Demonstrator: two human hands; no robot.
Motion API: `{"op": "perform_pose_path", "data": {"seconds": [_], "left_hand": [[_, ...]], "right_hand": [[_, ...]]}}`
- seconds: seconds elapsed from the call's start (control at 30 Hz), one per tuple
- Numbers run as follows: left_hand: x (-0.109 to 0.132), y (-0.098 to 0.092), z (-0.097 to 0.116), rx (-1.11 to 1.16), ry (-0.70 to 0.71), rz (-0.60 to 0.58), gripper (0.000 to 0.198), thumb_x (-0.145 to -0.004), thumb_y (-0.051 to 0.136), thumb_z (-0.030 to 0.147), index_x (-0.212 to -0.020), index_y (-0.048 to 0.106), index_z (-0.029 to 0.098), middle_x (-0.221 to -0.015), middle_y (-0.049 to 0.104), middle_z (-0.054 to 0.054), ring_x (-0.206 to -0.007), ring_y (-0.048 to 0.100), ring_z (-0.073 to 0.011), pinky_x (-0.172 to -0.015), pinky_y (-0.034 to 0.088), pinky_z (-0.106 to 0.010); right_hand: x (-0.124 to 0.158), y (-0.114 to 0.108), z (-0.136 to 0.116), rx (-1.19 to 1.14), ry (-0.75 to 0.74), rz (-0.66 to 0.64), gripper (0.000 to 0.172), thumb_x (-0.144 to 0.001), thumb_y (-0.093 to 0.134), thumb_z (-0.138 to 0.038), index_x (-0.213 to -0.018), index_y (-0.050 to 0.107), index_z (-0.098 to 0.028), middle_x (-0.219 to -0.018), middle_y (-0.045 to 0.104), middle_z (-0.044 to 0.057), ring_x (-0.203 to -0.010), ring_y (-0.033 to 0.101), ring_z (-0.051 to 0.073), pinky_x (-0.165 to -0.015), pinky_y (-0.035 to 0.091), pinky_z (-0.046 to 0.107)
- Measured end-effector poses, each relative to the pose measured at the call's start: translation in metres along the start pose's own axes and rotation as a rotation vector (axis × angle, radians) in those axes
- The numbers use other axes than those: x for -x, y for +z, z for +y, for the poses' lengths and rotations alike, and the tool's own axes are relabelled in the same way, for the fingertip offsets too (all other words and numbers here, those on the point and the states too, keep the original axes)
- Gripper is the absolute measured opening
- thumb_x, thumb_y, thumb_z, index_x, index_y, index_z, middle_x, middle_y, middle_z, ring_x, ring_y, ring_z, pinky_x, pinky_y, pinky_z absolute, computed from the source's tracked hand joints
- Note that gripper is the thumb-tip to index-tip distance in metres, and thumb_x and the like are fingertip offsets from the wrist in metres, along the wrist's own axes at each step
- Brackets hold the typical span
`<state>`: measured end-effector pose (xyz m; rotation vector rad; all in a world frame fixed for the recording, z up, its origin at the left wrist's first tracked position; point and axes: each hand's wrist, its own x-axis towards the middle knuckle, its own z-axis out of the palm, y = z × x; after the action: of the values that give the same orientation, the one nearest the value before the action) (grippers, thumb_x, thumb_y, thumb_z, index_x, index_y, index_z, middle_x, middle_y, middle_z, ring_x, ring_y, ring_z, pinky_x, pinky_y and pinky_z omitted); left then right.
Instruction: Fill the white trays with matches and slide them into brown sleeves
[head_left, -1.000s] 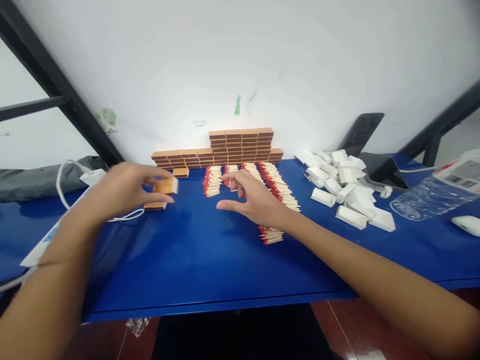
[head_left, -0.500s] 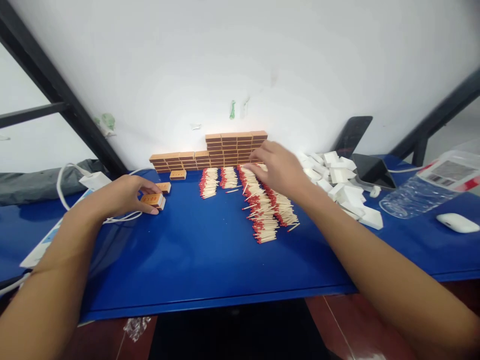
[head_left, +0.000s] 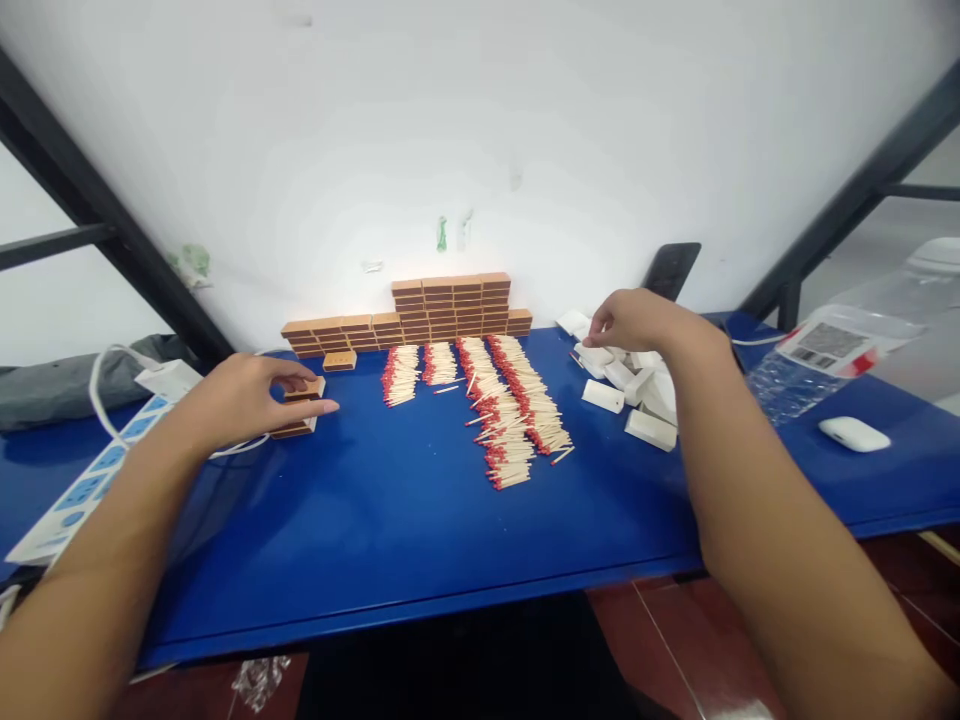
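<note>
At the left, my left hand [head_left: 259,400] has its thumb and fingers around a small orange matchbox sleeve [head_left: 306,390], with another sleeve partly hidden beneath the thumb. My right hand [head_left: 630,318] is over the pile of white matchbox trays [head_left: 649,428], its fingers pinched together at the pile's left side; what they hold is hidden. Red-tipped matches [head_left: 510,435] lie in several rows on the blue table [head_left: 360,540]. Behind them, closed matchboxes [head_left: 454,308] are stacked in a low wall against the white wall. One single box [head_left: 340,360] lies before the stack.
A white power strip [head_left: 82,495] with cables lies at the left. Behind the trays a dark phone [head_left: 671,270] leans on the wall. Clear plastic packaging [head_left: 802,375] and a white earphone case [head_left: 854,434] are at the right.
My right hand has moved right, from the match rows to the white trays. My left hand stays by the sleeves, its thumb now stretched across them. The view has shifted slightly.
</note>
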<state>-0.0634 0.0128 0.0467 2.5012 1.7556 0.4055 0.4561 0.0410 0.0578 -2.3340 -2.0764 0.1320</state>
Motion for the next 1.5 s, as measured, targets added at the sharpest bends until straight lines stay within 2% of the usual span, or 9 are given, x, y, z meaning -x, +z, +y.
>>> {"op": "perform_pose_path", "data": {"seconds": [0.17,0.4,0.57,0.77,0.93,1.03,1.2,1.4,1.5], "left_hand": [[-0.001,0.012,0.007,-0.156,0.118,0.164,0.055,-0.096,0.061,0.068,-0.109,0.082,0.019,-0.107,0.083,-0.009,-0.096,0.076,-0.0299,-0.083,0.051,-0.038],[-0.007,0.038,0.007,-0.156,0.307,0.306,0.047,-0.102,0.056,0.060,-0.114,0.082,0.023,-0.102,0.083,-0.009,-0.097,0.077,-0.0317,-0.085,0.056,-0.042],[-0.010,0.040,-0.002,-0.163,0.299,0.335,0.045,-0.101,0.056,0.058,-0.112,0.083,0.023,-0.107,0.083,-0.010,-0.102,0.077,-0.0344,-0.087,0.058,-0.045],[-0.011,0.035,-0.008,-0.187,0.210,0.319,0.043,-0.099,0.055,0.055,-0.113,0.081,0.023,-0.112,0.082,-0.011,-0.107,0.075,-0.0350,-0.093,0.058,-0.048],[-0.012,0.036,-0.008,-0.240,0.143,0.257,0.050,-0.097,0.053,0.058,-0.118,0.080,0.021,-0.116,0.081,-0.013,-0.114,0.072,-0.0368,-0.096,0.057,-0.049],[-0.014,0.037,-0.009,-0.260,0.141,0.186,0.060,-0.097,0.050,0.062,-0.122,0.079,0.016,-0.123,0.079,-0.016,-0.118,0.070,-0.0394,-0.099,0.056,-0.050],[-0.017,0.038,-0.014,-0.240,0.090,0.099,0.067,-0.096,0.047,0.061,-0.126,0.079,0.011,-0.127,0.078,-0.019,-0.119,0.071,-0.0406,-0.099,0.056,-0.050],[-0.019,0.034,-0.021,-0.222,0.040,0.033,0.059,-0.092,0.052,0.059,-0.122,0.081,0.016,-0.122,0.080,-0.015,-0.112,0.075,-0.0396,-0.096,0.058,-0.049],[-0.018,0.034,-0.017,-0.166,0.066,0.111,0.053,-0.093,0.056,0.060,-0.117,0.082,0.020,-0.119,0.081,-0.013,-0.111,0.075,-0.0385,-0.095,0.058,-0.048]], "right_hand": [[-0.001,0.016,-0.026,0.107,-0.009,-0.012,0.020,-0.087,0.077,-0.028,-0.101,0.084,-0.016,-0.102,0.082,0.015,-0.088,0.075,0.027,-0.074,0.055,0.036],[-0.009,0.033,-0.038,0.223,0.039,-0.041,0.042,-0.085,0.080,-0.028,-0.122,0.079,-0.009,-0.115,0.079,0.025,-0.105,0.076,0.034,-0.080,0.057,0.037],[-0.013,0.042,-0.039,0.231,0.052,-0.068,0.041,-0.091,0.074,-0.025,-0.128,0.076,-0.007,-0.124,0.077,0.027,-0.108,0.076,0.034,-0.080,0.056,0.036],[-0.005,0.035,-0.044,0.230,-0.003,-0.059,0.028,-0.098,0.066,-0.029,-0.113,0.078,-0.009,-0.113,0.079,0.023,-0.101,0.075,0.031,-0.079,0.051,0.036],[0.030,0.028,-0.098,-0.063,-0.324,0.240,0.023,-0.105,0.053,-0.028,-0.112,0.072,-0.016,-0.104,0.080,0.012,-0.086,0.070,0.022,-0.070,0.042,0.031],[0.058,0.038,-0.147,-0.072,-0.550,0.109,0.020,-0.107,0.051,-0.025,-0.115,0.067,-0.017,-0.097,0.079,0.009,-0.079,0.068,0.019,-0.068,0.038,0.030],[0.081,0.051,-0.191,0.219,-0.645,-0.053,0.026,-0.111,0.046,-0.025,-0.122,0.065,-0.012,-0.101,0.079,0.016,-0.087,0.073,0.026,-0.066,0.035,0.032],[0.072,0.055,-0.182,0.185,-0.660,-0.078,0.022,-0.109,0.049,-0.023,-0.117,0.067,-0.014,-0.103,0.079,0.015,-0.089,0.072,0.026,-0.066,0.036,0.032],[0.058,0.047,-0.159,0.014,-0.651,0.019,0.020,-0.107,0.051,-0.027,-0.110,0.069,-0.018,-0.097,0.079,0.011,-0.083,0.068,0.022,-0.068,0.038,0.032]]}}
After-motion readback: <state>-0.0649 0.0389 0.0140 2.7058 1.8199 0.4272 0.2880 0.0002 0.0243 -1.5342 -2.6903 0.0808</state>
